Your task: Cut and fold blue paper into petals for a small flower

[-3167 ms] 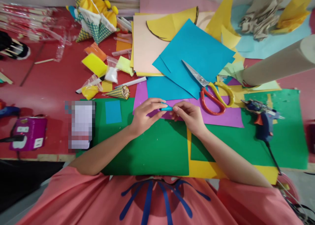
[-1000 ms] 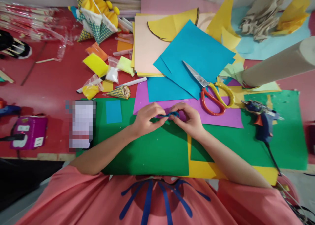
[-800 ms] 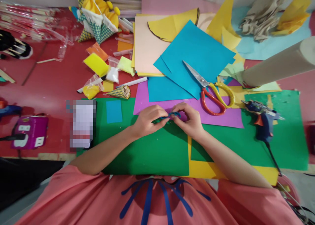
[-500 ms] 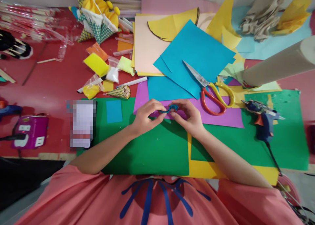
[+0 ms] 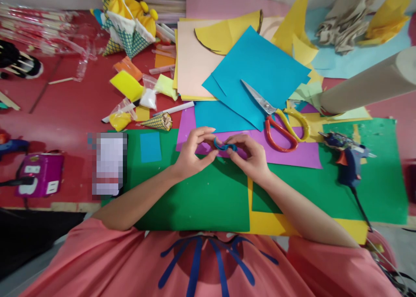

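Both of my hands meet over the middle of the table and pinch a small curled blue paper strip (image 5: 224, 146). My left hand (image 5: 191, 155) grips its left end with thumb and fingers closed. My right hand (image 5: 251, 158) pinches its right end. The strip hangs just above a purple sheet (image 5: 292, 154) and a green sheet (image 5: 195, 197). A small blue paper rectangle (image 5: 150, 147) lies on the green sheet to the left of my left hand.
Red and yellow scissors (image 5: 276, 117) lie on a big blue sheet (image 5: 256, 71) behind my hands. A blue glue gun (image 5: 346, 158) rests at right. A cardboard tube (image 5: 367, 84) leans in from the right. A purple power strip (image 5: 37, 175) sits at left.
The blue strip has gone from a straight tight roll to a bent loop between my fingers. My hands have stayed in the same spot, only the fingers working.
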A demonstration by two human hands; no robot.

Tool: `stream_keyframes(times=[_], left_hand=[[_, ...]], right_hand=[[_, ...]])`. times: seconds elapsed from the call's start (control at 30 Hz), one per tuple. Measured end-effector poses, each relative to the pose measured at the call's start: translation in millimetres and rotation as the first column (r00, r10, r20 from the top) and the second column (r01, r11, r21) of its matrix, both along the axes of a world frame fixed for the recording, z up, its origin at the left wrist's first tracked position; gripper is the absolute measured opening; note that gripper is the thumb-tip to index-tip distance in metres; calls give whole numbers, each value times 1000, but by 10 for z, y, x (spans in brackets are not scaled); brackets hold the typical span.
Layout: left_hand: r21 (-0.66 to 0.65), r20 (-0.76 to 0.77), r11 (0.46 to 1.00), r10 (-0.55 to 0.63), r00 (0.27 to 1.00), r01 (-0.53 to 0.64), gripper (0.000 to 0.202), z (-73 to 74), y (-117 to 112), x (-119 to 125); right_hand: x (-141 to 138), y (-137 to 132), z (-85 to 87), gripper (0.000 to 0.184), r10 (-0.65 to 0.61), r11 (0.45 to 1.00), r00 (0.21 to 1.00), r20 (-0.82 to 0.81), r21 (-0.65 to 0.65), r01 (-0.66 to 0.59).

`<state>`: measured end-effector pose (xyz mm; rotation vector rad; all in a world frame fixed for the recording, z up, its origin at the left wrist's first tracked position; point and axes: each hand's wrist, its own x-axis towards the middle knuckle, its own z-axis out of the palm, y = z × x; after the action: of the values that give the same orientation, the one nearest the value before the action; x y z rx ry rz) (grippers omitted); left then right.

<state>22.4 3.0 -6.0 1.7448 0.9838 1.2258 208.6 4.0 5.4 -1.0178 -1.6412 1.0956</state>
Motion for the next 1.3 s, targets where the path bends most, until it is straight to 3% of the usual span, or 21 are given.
stream_keyframes(times=[0.13,0.27,0.4,0.57,0.7,0.87,1.13,1.3], left_hand=[[-23,-88,999,36,996,-38,36,47,15,-9],[103,-255,995,27,967,-1,33,104,20,-7],[195,-304,981,44,952,17,35,102,14,6],[275,-340,962,89,936,8,31,88,6,10],[246,-340,969,115,933,-30,29,105,6,9],[88,-339,992,112,934,-87,25,136,14,-1],[84,-346,993,109,932,-85,21,148,21,-2],[94,-356,992,114,928,-86,20,142,28,-3]], right_hand=[[-1,-10,-8,10,5,1000,1000,-25,8,-5],[2,-2,-5,10,1,1000,1000,-19,31,0],[5,1,19,7,-38,993,998,59,111,32],[-9,-30,16,8,-76,991,992,98,118,65],[-20,-56,-15,15,-55,995,994,90,90,47],[-15,-68,2,28,36,994,999,38,100,-39],[-9,-78,57,16,85,989,993,85,117,-95],[15,-68,50,5,41,994,993,107,96,-51]])
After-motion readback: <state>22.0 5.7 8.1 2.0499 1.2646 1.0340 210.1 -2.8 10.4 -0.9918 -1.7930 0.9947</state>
